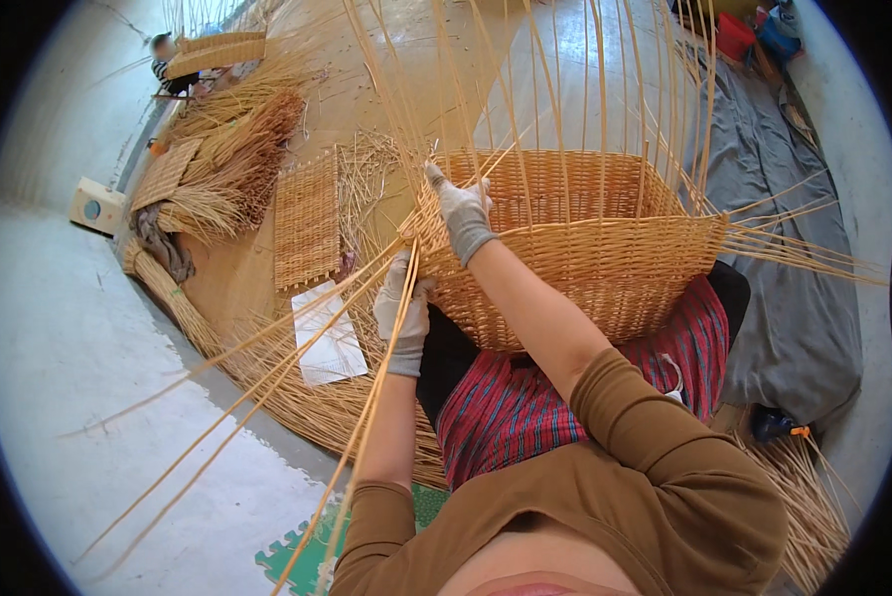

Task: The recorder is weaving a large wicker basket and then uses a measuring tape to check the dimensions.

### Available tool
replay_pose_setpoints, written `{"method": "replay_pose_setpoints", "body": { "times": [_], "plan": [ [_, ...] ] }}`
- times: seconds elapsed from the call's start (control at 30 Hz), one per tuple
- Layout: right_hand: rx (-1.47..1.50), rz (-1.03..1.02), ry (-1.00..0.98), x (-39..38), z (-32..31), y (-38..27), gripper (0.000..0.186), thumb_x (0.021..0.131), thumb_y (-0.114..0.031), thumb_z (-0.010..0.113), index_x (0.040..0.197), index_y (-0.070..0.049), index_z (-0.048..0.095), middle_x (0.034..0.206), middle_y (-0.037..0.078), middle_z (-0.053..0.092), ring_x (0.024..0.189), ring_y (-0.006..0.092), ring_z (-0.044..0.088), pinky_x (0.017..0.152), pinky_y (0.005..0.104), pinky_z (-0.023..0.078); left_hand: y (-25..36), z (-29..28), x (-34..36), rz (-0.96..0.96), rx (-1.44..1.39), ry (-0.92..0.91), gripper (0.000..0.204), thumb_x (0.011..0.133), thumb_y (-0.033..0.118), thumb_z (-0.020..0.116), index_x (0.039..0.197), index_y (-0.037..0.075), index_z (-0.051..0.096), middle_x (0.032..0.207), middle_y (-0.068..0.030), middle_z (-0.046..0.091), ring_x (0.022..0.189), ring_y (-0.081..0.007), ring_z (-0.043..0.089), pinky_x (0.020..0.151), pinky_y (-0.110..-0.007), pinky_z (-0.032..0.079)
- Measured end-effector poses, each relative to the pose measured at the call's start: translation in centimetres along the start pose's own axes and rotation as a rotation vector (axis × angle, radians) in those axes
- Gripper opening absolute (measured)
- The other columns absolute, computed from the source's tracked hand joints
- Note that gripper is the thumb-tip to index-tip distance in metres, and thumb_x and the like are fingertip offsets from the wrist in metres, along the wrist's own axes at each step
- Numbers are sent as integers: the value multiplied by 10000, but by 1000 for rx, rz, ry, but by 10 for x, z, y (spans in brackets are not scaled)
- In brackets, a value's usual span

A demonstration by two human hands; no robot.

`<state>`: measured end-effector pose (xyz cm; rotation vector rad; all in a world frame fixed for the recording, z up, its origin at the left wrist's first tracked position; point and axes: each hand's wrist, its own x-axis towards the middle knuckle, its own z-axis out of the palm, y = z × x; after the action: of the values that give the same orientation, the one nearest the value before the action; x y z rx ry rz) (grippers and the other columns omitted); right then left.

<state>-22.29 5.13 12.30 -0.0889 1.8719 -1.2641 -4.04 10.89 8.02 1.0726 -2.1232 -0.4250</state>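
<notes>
A rectangular wicker basket (590,273) rests across my lap, tilted, with tall upright stakes (602,89) standing out of its rim. Both my hands wear whitish work gloves and are at its left end. My right hand (463,211) reaches over the near side and is closed on the woven left edge of the basket. Lower down, my left hand (402,306) is closed at the near left corner, where several long rods (297,360) fan out toward the lower left. Its fingertips are partly hidden behind the rods and the weave.
A flat woven panel (305,221), a white paper sheet (328,336) and bundled rods (229,164) lie on the floor to the left. Grey cloth (789,258) spreads along the right. Loose rods stick out from the basket's right corner. Another person (168,68) sits far left.
</notes>
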Motion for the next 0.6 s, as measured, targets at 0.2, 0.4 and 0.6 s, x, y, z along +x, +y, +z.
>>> {"method": "replay_pose_setpoints", "body": {
  "times": [0.2,0.4,0.6],
  "plan": [
    [764,-656,-268,-15,9,18,407,987,-326,672,1281,-47,639,1014,83,674,844,143,640,723,309,542,-27,-1,8,158,126,-9,501,869,214,674,1356,139,584,736,-81,703,616,-339,656,557,-428,496],
    [413,-623,-340,-28,-13,-4,468,1039,-505,508,1096,-92,722,712,4,643,504,44,484,486,212,407,-29,-9,10,55,86,-232,521,899,262,677,1391,187,523,856,-85,744,751,-352,706,624,-446,526],
    [421,-1125,-342,-28,-25,-9,638,981,-508,616,1496,-157,479,968,58,680,798,128,629,700,276,545,-26,-3,18,122,158,-190,529,881,249,732,1368,205,531,929,-61,762,797,-309,733,642,-393,540]
  ]
}}
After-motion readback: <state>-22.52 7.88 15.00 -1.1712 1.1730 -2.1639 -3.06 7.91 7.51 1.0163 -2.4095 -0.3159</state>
